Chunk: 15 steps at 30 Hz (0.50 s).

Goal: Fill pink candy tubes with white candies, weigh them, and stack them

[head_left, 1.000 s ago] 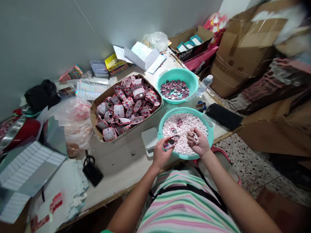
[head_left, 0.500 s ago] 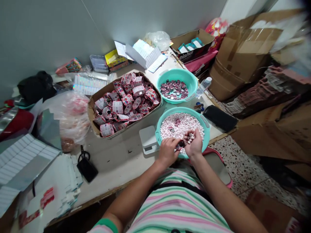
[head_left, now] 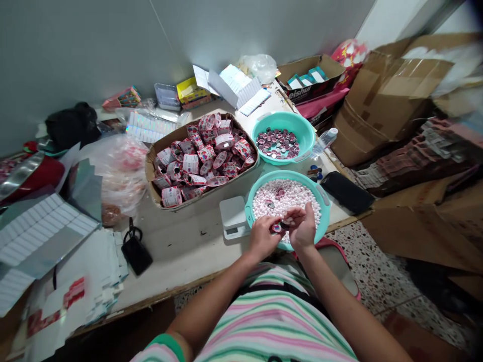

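Pale pink-white caps [head_left: 287, 196] in teal basin [head_left: 248, 213] under left hand [head_left: 261, 239] and right hand [head_left: 302, 229] — small red-and-dark piece [head_left: 278, 228] at fingertips. Second teal basin [head_left: 302, 125] beyond hands, maroon-and-silver caps [head_left: 278, 143] inside. Red-white patterned packets [head_left: 202, 161] left of hands. Pink, green, white stripes on shirt [head_left: 271, 322] below hands — speckled terrazzo floor [head_left: 362, 266] right.

Even indoor light, soft shadows; edges warped; carton [head_left: 392, 95] top R blurred.
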Tool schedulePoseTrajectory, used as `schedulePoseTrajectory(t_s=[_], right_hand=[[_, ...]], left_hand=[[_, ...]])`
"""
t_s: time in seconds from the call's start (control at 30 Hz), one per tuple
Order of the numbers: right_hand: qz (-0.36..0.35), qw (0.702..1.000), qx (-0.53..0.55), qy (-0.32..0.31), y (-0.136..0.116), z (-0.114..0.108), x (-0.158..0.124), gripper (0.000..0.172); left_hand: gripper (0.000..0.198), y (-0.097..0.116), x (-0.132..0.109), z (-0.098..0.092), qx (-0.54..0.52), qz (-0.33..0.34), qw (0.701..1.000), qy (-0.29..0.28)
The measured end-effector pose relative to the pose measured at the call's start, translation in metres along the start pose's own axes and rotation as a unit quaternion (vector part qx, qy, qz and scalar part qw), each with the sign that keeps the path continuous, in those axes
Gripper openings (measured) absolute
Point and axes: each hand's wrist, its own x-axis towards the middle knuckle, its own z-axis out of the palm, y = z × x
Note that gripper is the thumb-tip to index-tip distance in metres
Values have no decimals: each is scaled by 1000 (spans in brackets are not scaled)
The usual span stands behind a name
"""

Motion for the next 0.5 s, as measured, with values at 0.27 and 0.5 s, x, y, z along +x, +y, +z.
schedulePoseTrajectory(t_s=[0.27,0.5], right_hand=[[-30,999,-12,24,-3,9,-5,51],[-89,995,44,-6,-19,6,4,45]], left_hand=[[33,2,-1,0,-23,25,999,8],[41,-10,-5,-9,-126,5,991,39]])
